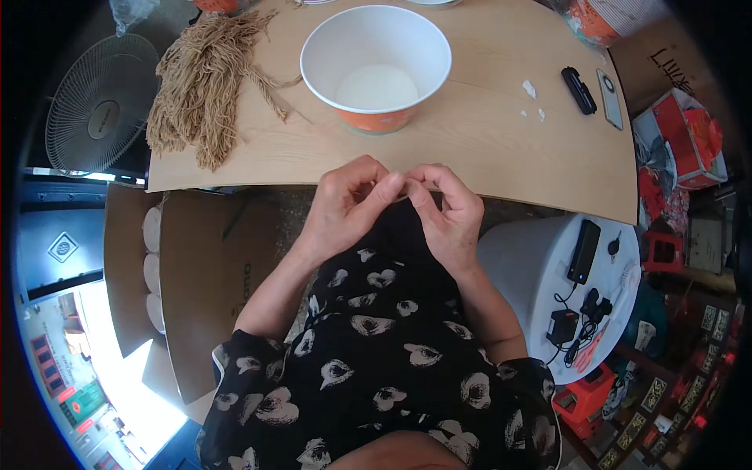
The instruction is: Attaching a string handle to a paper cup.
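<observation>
My left hand (345, 205) and my right hand (442, 213) meet at the near edge of the wooden table (486, 149). Their fingertips pinch together around something very small; I cannot tell what it is. A large white paper bowl (376, 66) with an orange base stands on the table just beyond my hands, with something pale at its bottom. A pile of tan fibrous strands (205, 86) lies on the table's left part.
A black device (578, 89) and a grey phone (609, 98) lie at the table's right end, with small white scraps (530, 89) nearby. A white round stool (540, 266) holding chargers sits at my right. A cardboard box (204, 298) and a fan (100, 106) stand at left.
</observation>
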The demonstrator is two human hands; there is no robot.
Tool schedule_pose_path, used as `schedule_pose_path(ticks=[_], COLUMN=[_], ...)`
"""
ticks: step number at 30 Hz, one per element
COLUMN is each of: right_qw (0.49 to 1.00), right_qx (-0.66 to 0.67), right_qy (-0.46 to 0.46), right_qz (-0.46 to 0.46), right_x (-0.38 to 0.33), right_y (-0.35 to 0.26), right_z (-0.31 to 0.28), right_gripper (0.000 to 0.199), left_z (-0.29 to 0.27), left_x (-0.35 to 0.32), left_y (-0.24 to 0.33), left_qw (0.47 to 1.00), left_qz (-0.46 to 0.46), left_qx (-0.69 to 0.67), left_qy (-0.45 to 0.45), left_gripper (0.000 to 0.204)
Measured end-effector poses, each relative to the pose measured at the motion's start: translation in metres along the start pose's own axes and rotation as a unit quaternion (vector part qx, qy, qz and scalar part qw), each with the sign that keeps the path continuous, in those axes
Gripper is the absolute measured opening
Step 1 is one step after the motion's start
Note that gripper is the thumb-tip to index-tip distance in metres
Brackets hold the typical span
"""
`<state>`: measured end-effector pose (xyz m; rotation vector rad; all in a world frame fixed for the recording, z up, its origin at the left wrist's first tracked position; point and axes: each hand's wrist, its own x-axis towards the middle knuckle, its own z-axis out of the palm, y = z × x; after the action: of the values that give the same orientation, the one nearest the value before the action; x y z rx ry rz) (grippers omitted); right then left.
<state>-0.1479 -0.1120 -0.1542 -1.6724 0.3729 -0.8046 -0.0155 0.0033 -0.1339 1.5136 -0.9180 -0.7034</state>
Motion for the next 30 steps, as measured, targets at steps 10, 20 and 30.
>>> schedule_pose_path(ticks=[10,20,30], right_qw=[0.984,0.974,0.971], right_qx=[0.138,0.157,0.169], right_qy=[-0.048,-0.053,-0.052], right_qz=[0.097,0.153,0.16], right_x=[-0.017,-0.025,-0.021], right_y=[0.0,0.0,-0.004], right_z=[-0.013,-0.029,-0.037], right_gripper=[0.006,0.012,0.024], left_z=[0.005,0.005,0.009], left_x=[-0.006,-0.007,0.001], left_y=[0.01,0.025,0.014], left_qw=[0.995,0.986,0.995], left_qz=[0.015,0.058,-0.042], left_qx=[0.084,0.145,0.058], left_qy=[-0.046,-0.065,-0.07], left_gripper=[0.021,0.008,0.014])
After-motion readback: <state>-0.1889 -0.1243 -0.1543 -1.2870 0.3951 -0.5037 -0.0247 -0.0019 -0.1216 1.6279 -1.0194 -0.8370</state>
